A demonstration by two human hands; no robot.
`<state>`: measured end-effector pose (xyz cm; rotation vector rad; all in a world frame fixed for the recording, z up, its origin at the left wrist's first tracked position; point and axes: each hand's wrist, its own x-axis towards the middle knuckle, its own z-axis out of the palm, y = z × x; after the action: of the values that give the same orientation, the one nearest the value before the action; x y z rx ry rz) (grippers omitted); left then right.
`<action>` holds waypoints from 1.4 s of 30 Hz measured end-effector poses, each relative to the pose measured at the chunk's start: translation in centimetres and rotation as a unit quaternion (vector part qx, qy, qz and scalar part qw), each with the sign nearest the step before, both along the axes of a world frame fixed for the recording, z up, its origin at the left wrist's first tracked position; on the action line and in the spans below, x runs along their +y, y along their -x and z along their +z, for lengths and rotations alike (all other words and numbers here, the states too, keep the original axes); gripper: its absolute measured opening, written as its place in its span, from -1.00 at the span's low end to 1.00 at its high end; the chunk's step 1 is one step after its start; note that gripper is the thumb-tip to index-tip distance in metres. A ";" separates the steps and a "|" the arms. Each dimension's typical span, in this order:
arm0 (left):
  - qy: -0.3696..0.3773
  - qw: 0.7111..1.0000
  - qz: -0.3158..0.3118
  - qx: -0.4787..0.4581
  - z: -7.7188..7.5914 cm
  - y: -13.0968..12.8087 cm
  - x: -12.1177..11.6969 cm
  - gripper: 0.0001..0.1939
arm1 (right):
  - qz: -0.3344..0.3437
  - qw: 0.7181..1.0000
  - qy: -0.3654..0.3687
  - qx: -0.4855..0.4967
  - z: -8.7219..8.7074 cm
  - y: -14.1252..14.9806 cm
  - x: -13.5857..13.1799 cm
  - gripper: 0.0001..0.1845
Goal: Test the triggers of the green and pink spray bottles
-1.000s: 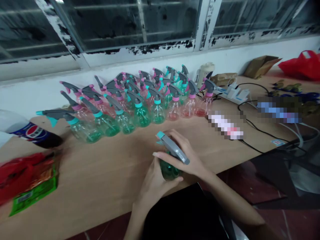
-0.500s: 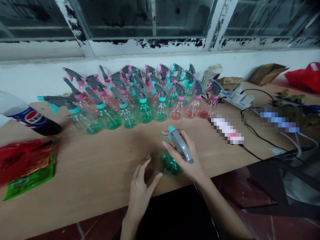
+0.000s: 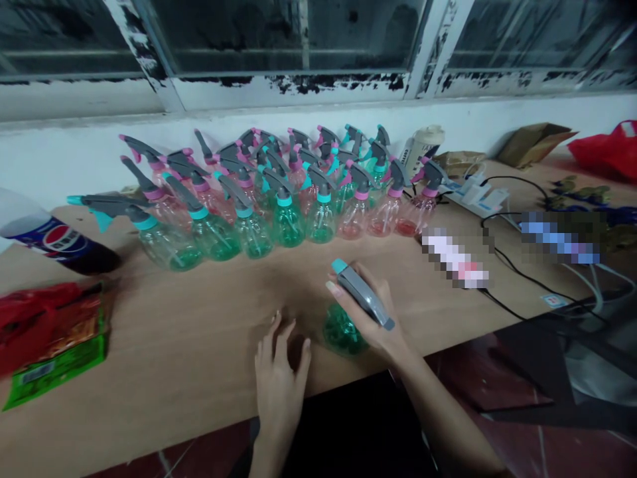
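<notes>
Close to the table's front edge stands a green spray bottle (image 3: 343, 328) with a grey and teal trigger head. My right hand (image 3: 381, 318) is wrapped round its neck, just under the head. To the left of it, my left hand (image 3: 281, 368) rests by the tabletop, fingers spread, apart from the bottle and holding nothing. Behind both hands, several more spray bottles (image 3: 289, 222) are lined up in rows, some green with teal collars, others pink with pink collars.
At the left are a cola bottle (image 3: 64, 242) and a green and red snack packet (image 3: 60, 365) under a red plastic bag (image 3: 34, 318). A power strip (image 3: 478, 196) with cables, a paper cup (image 3: 423, 149) and a brown paper bag (image 3: 535, 146) occupy the right side.
My left hand has drawn back leftward from the green bottle and turned palm-down. My right hand stays round the bottle's neck, its thumb and fingers closer about the trigger.
</notes>
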<state>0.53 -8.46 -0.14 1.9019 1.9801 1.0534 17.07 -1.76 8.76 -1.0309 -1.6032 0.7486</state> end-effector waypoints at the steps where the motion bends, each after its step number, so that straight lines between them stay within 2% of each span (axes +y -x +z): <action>1: 0.002 1.000 0.001 0.014 0.0 -0.1 0.0 -0.61 | 0.006 1.000 -0.002 0.003 -0.1 -0.1 0.0 -0.84; 7: 0.022 0.997 0.001 0.081 0.1 -0.4 0.0 -0.52 | 0.053 0.998 0.005 0.018 -0.7 -0.6 -0.1 -0.71; 16: -0.027 0.980 -0.022 0.196 -1.2 -0.4 0.4 -0.49 | 0.088 0.995 0.026 0.037 -0.8 -0.9 -0.3 -0.65; 23: -0.013 0.970 -0.021 0.243 -1.2 -0.4 0.7 -0.49 | 0.129 0.991 0.021 0.001 -0.8 -1.1 0.2 -0.66; 29: -0.005 0.966 -0.042 0.254 -1.0 -0.2 1.7 -0.45 | 0.090 0.996 -0.017 0.008 -0.8 -0.8 0.5 -0.80; 32: 0.002 0.966 -0.045 0.254 -1.0 -0.2 1.9 -0.44 | 0.086 0.996 0.001 -0.002 -0.4 -0.6 0.5 -0.92; 37: 0.003 0.965 -0.043 0.258 -1.0 -0.2 1.9 -0.45 | 0.082 0.996 0.015 -0.015 -0.2 -0.6 0.1 -0.82; 40: -0.003 0.964 -0.041 0.261 -1.0 -0.2 1.9 -0.45 | 0.087 0.996 0.004 -0.006 -0.8 -0.8 -0.3 -0.94; 42: -0.006 0.964 -0.042 0.263 -1.0 -0.2 1.9 -0.46 | 0.098 0.995 -0.003 0.003 -1.2 -0.9 -0.6 -0.80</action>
<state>0.72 -6.57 -1.14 2.4412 2.1120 0.5718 18.02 -2.33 7.53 -0.8732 -1.7175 0.8768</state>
